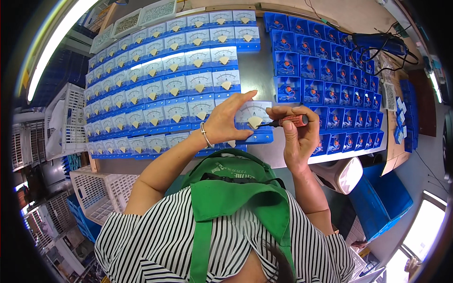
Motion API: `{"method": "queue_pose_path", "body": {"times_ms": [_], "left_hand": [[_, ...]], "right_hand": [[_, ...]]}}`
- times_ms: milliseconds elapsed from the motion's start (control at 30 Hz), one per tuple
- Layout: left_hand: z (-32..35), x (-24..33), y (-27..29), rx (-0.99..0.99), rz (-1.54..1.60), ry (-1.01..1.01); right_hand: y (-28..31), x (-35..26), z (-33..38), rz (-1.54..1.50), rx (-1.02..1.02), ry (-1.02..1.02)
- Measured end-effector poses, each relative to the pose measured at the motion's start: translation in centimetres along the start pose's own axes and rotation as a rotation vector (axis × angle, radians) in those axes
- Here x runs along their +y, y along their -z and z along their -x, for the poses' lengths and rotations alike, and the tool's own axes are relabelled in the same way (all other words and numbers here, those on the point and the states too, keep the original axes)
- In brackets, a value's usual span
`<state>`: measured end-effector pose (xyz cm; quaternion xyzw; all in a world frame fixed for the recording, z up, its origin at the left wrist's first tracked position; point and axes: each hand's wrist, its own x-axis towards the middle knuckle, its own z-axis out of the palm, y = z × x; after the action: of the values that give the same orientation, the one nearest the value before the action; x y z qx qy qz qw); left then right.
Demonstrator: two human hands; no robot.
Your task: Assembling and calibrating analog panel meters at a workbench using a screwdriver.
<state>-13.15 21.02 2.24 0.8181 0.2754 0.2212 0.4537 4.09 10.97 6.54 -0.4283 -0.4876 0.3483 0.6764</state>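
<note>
My left hand grips a blue panel meter by its left side, thumb near the lower edge and fingers at the top. The meter has a white dial face and a cream fan-shaped piece low on its front. In my right hand is a screwdriver with a red and black handle, its fingers wrapped round it. The shaft points left, and its tip is at the cream piece. Whether the tip sits in a screw is too small to tell.
Rows of similar meters cover the table's left side. On the right stand rows of blue open housings with orange wiring inside. Trays of small parts lie at the back left, and a dark blue power tool with cables at the back right. A stool stands by the table's front edge.
</note>
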Motion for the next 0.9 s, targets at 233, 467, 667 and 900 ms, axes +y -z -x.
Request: {"method": "queue_pose_path", "body": {"times_ms": [233, 467, 667, 900], "left_hand": [[0.2, 0.1, 0.1, 0.023, -0.011, 0.005], [0.3, 0.2, 0.1, 0.028, -0.059, 0.004], [0.4, -0.2, 0.1, 0.074, -0.152, -0.076], [0.6, -1.2, -0.1, 0.062, -0.058, -0.068]], "right_hand": [[-0.3, 0.4, 0.4, -0.007, 0.059, 0.039], [0.0, 1.4, 0.7, 0.108, 0.154, 0.017], [-0.5, -1.3, 0.7, 0.629, -0.146, 0.103], [-0.6, -1.9, 1.0, 0.571, -0.292, 0.132]]}}
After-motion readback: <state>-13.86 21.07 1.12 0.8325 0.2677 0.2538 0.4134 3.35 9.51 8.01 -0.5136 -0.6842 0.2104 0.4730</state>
